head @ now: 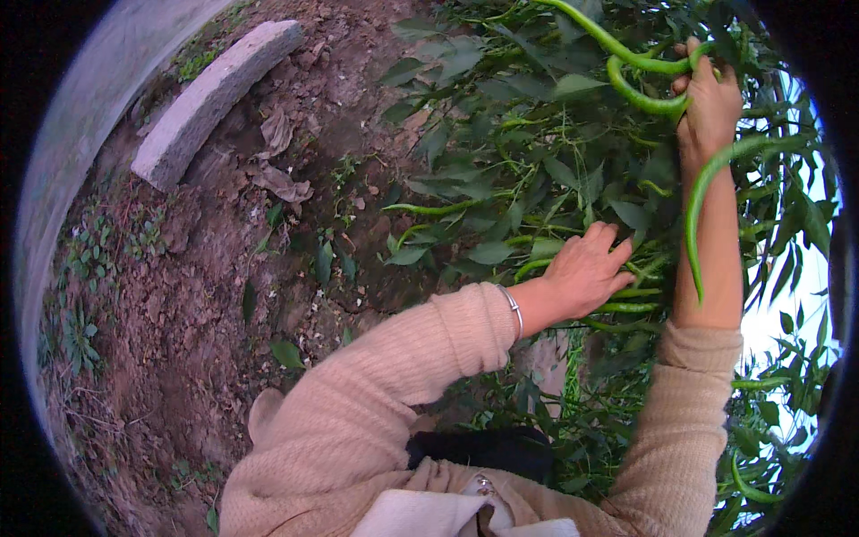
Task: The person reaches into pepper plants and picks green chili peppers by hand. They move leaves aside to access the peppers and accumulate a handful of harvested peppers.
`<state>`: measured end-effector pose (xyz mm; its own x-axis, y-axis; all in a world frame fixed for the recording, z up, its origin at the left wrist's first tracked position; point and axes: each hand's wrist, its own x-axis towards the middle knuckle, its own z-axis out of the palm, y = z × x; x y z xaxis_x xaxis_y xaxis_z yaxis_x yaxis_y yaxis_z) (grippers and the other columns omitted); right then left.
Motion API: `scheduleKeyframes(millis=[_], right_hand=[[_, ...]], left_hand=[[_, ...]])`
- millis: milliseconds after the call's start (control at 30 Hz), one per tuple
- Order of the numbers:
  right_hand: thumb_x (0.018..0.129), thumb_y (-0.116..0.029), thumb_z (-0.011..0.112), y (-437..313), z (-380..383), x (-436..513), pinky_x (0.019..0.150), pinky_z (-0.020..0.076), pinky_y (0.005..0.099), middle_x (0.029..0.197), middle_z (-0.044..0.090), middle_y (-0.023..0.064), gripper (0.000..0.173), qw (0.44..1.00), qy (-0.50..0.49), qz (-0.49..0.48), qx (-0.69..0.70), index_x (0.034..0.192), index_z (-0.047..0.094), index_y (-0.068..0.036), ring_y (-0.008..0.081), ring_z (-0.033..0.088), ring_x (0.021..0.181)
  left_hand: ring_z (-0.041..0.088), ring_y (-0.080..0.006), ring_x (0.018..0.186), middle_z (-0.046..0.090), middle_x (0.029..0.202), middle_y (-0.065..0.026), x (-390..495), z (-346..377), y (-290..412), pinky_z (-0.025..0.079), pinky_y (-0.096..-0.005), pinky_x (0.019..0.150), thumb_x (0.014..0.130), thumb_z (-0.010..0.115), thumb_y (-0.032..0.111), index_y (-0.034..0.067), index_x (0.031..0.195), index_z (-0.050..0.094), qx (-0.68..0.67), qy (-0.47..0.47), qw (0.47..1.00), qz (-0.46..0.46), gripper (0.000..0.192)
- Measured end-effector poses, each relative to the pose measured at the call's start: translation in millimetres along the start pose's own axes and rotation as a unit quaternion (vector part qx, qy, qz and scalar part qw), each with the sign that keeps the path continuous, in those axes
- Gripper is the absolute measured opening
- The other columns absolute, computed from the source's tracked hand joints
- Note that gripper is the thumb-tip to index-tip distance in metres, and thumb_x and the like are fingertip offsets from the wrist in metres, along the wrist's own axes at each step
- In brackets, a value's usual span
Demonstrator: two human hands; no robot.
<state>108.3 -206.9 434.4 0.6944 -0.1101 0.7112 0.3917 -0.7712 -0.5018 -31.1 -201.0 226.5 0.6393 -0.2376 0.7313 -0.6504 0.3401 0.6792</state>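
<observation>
My right hand (711, 101) reaches high into the pepper plants (557, 161) with its fingers closed around long green peppers. One long pepper (604, 41) stretches up and left from the grip, and a curved pepper (647, 105) bends beneath it. Across my right forearm, on the camera's side, hangs another green pepper (701, 201); where its upper end attaches is unclear. Lower down, my left hand (584, 268) lies over the foliage, palm down and fingers spread, with nothing visibly held. Several slender peppers (627, 307) show just below its fingers.
A pale concrete block (215, 101) lies on the brown soil (201, 282) at upper left. Beyond it runs a translucent sheet (80, 134). Dry crumpled leaves (282, 181) and small weeds (80, 339) dot the ground. More plants with peppers (755, 486) stand at lower right.
</observation>
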Motion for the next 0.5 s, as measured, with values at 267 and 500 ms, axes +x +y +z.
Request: scheduleKeyframes(millis=[267, 500], right_hand=[[0.083, -0.019, 0.066, -48.2, 69.1, -154.0, 0.048, 0.0416, 0.0225, 0.082, 0.065, 0.009, 0.033, 0.981, -0.145, -0.076, -0.104, 0.111, 0.058, -0.004, 0.0079, 0.051, 0.053], [0.073, -0.014, 0.071, -47.7, 129.5, -229.3, 0.052, 0.0465, 0.0343, 0.072, 0.058, 0.0086, 0.021, 0.844, -0.438, -0.304, -0.056, 0.088, 0.059, -0.006, 0.0259, 0.06, 0.062]], left_hand=[[0.045, -0.0342, 0.113, 0.047, 0.123, -0.0204, -8.0, 30.4, -23.7, 0.042, -0.0425, 0.09, 0.085, 0.056, 0.03, 0.003, 0.119, 0.05, -0.027, 0.032, 0.999, 0.0, 0.044], [0.043, -0.0327, 0.111, 0.047, 0.114, -0.0176, 7.0, 15.3, -3.7, 0.048, -0.042, 0.077, 0.077, 0.066, 0.03, 0.004, 0.119, 0.049, 0.005, 0.034, 0.999, -0.016, 0.052]])
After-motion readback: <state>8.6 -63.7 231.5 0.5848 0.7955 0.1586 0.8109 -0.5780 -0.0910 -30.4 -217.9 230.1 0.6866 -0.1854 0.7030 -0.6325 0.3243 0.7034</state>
